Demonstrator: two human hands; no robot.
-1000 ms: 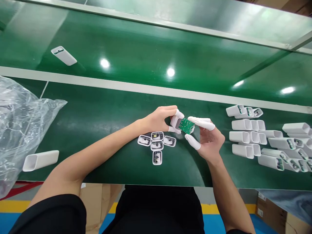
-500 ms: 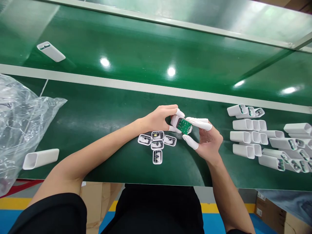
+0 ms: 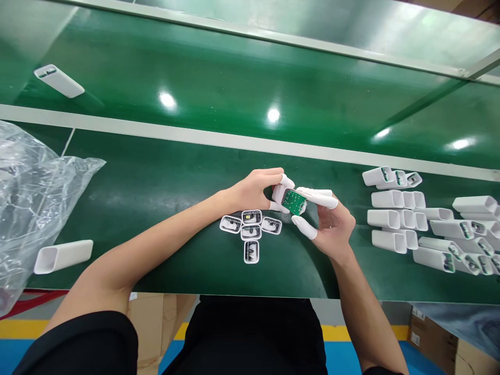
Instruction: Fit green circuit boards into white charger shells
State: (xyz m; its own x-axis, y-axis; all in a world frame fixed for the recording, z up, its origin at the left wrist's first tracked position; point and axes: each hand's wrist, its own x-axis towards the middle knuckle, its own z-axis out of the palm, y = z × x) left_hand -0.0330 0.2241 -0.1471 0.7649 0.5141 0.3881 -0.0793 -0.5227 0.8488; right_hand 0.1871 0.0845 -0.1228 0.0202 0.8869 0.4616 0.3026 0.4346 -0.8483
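My left hand [image 3: 260, 188], with white finger cots on its fingertips, grips a small white plastic casing [image 3: 278, 194]. A green circuit board [image 3: 294, 202] with solder points sticks out of the casing's open end on the right. My right hand [image 3: 326, 216], also in white finger cots, has its thumb and fingers at opposite edges of the board. Just below my left hand, several small white caps [image 3: 250, 232] with dark and white parts inside stand close together, open side up.
Several white casings [image 3: 386, 199] lie in rows at right, some with boards inside. One casing [image 3: 64, 256] lies at left beside a clear plastic bag [image 3: 35, 192]. Another casing [image 3: 60, 82] lies on the green surface behind the pale strip [image 3: 175, 133].
The casing behind the pale strip has shifted left. My hands hold nearly the same pose around the casing and circuit board. The whole view has shifted very slightly.
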